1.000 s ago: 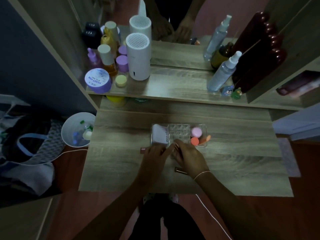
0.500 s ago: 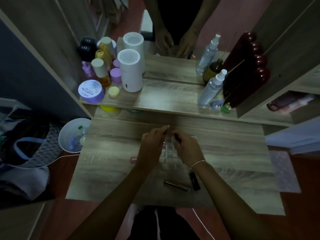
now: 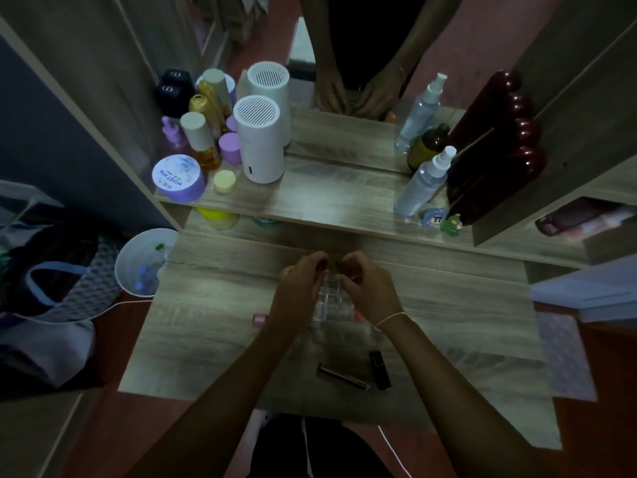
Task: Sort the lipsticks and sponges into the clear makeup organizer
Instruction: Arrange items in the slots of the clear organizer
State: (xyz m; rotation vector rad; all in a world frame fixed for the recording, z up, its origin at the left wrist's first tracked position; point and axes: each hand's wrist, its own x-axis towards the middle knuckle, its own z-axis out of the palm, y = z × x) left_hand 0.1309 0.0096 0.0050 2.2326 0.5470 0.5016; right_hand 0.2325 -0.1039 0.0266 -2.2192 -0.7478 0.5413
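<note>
- The clear plastic makeup organizer with its grid of small cells [image 3: 331, 300] sits on the wood-grain dresser top [image 3: 213, 305], and both hands are over its far edge.
- The left hand [image 3: 300, 288] is curled, thumb and forefinger pinched together above the organizer's far-left corner; something small and dark shows at the fingertips, but I cannot tell what it is.
- The right hand [image 3: 367, 289] is likewise curled with fingertips drawn in over the far-right side; whether it grips anything I cannot tell.
- Two lipsticks lie loose on the near side of the organizer, toward the person's body: a slim dark metallic lipstick tube [image 3: 341, 376] and a short black lipstick tube [image 3: 380, 369] just right of it.
- The slim tube's long axis runs left to right, slightly slanted; the black one points roughly away from the person.
- Both lie under the right forearm, so the right hand looks nearer to them.
- A small pink lipstick [image 3: 260, 319] lies just left of the organizer, beside the left wrist, nearer that hand.
</note>
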